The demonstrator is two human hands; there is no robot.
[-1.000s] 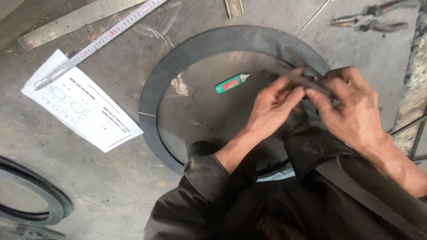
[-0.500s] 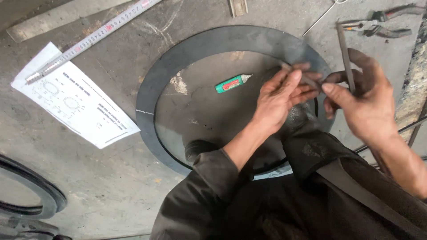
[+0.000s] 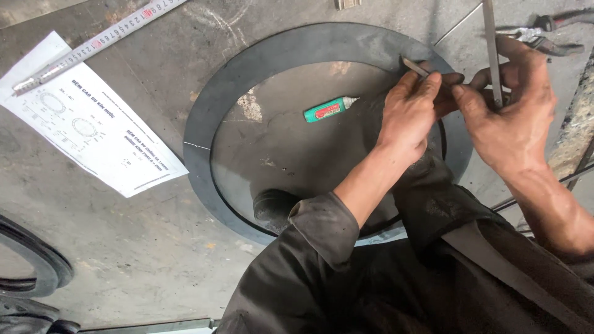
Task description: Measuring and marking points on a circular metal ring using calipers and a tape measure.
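Observation:
A wide black rubber ring lies flat on the grey metal table. My left hand rests over the ring's right side, its fingertips pinching the short leg of a metal divider. Touching it from the right, my right hand grips the divider's long flat leg, which points away to the frame's top edge. A small green tube lies inside the ring, left of my left hand.
A printed paper drawing lies at the left with a steel ruler across its far corner. Pliers lie at the top right. Another black ring shows at the lower left edge.
Both hands have shifted toward the ring's far right side. The divider has opened, and its long leg now stands out above my right hand.

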